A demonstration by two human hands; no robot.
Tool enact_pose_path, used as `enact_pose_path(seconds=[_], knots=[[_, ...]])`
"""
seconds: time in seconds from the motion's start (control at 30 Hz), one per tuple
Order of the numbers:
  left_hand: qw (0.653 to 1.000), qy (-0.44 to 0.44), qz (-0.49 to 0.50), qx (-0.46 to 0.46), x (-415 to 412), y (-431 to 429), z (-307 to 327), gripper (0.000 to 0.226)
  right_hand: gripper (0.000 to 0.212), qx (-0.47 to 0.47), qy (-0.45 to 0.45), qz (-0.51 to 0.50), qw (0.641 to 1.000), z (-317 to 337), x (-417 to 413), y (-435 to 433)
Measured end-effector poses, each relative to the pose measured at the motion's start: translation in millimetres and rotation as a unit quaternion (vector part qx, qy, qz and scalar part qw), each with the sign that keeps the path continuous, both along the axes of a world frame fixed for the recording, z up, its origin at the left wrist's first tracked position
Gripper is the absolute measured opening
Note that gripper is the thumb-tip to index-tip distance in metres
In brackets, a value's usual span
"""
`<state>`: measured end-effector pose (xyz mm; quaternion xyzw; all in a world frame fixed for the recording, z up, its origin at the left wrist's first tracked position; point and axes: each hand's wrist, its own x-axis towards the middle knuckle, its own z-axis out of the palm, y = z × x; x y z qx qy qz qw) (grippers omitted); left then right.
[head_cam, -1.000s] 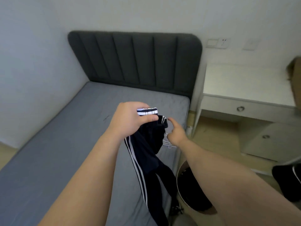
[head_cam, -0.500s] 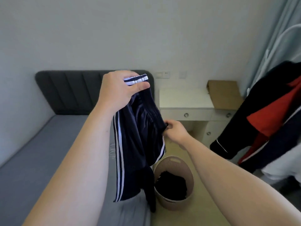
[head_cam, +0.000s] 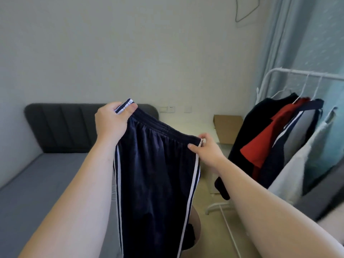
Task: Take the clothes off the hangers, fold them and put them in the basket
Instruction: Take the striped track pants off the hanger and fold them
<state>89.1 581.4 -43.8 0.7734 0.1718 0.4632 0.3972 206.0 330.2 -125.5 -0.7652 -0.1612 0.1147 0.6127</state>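
Dark navy track pants (head_cam: 156, 175) with white side stripes hang spread out in front of me. My left hand (head_cam: 111, 121) grips the waistband's left end, raised higher. The right end of the waistband is pinched by my right hand (head_cam: 205, 150). The beige basket (head_cam: 197, 228) stands on the floor behind the pants, mostly hidden, with dark cloth inside. Black, red, navy and white clothes (head_cam: 279, 142) hang on hangers from a white rack (head_cam: 275, 73) at the right.
A grey bed (head_cam: 37, 183) with a dark padded headboard (head_cam: 61, 127) lies at the left. A white desk with a cardboard box (head_cam: 227, 127) stands against the far wall. A light blue curtain (head_cam: 307, 43) hangs behind the rack.
My right hand slid along the waistband to its right end and pulled the pants wide open. The view lifted and turned right, showing the rack and hangers.
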Motion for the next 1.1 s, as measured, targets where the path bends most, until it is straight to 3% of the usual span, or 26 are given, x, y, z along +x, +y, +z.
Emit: enact_pose_path(seconds=[0.13, 0.23, 0.3, 0.67, 0.83, 1.1], knots=[[0.998, 0.016, 0.054, 0.010, -4.3, -5.4, 3.8, 0.053, 0.046, 0.123, 0.006, -0.033, 0.992, 41.8, 3.1, -19.1], [0.997, 0.036, 0.058, 0.023, -5.2, -9.0, 7.6, 0.049, 0.021, 0.108, -0.018, -0.005, 0.994, 66.9, -0.4, -31.5], [0.997, 0.053, 0.049, 0.036, -5.4, -14.7, 11.5, 0.048, 0.015, 0.103, -0.036, 0.007, 0.994, 78.3, -0.8, -39.6], [0.998, 0.054, 0.006, 0.027, 9.4, -47.4, 13.8, 0.048, 0.010, 0.036, -0.151, -0.029, 0.987, 99.5, 26.8, -73.9], [0.999, 0.040, -0.015, -0.001, 18.6, -56.6, 8.9, 0.041, 0.016, 0.121, -0.106, -0.054, 0.986, 94.5, 26.3, -93.7], [0.997, 0.050, -0.059, -0.008, 34.8, -79.0, 9.9, 0.047, 0.012, 0.101, -0.125, -0.094, 0.983, 94.1, 33.1, -112.4]])
